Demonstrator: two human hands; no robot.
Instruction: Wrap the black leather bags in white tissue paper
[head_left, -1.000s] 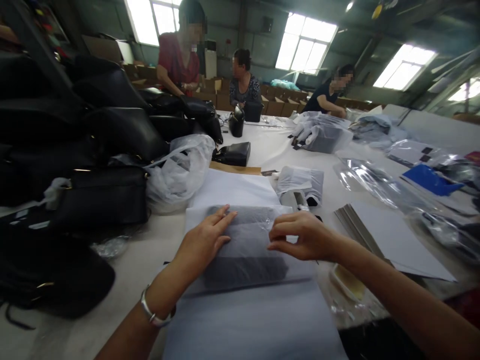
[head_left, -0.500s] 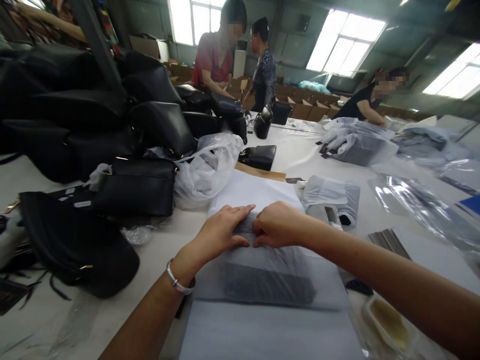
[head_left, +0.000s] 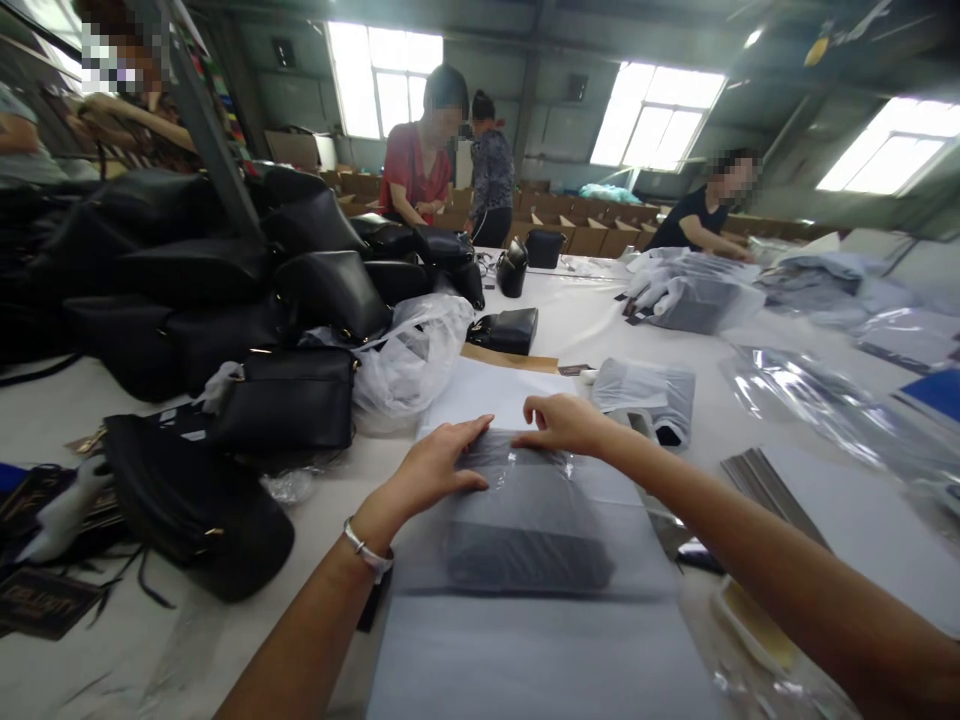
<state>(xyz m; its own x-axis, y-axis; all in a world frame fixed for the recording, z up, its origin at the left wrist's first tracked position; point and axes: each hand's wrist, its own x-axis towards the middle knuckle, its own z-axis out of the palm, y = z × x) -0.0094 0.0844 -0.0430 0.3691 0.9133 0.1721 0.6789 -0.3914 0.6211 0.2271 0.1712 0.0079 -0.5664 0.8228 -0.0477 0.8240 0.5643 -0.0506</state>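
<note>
black bags [head_left: 330, 290] lie heaped at upper left; at upper centre, a person in red [head_left: 409, 170] stands near a person in a patterned top [head_left: 493, 168]; a blue sheet [head_left: 932, 393] is at right.

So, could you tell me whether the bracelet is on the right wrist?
No, the silver bracelet circles the wrist of the left hand.

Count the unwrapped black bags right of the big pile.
3: the nearest bag by the brown sheet; the middle bag beyond it; the farthest bag to its right. Some may be hidden.
</note>
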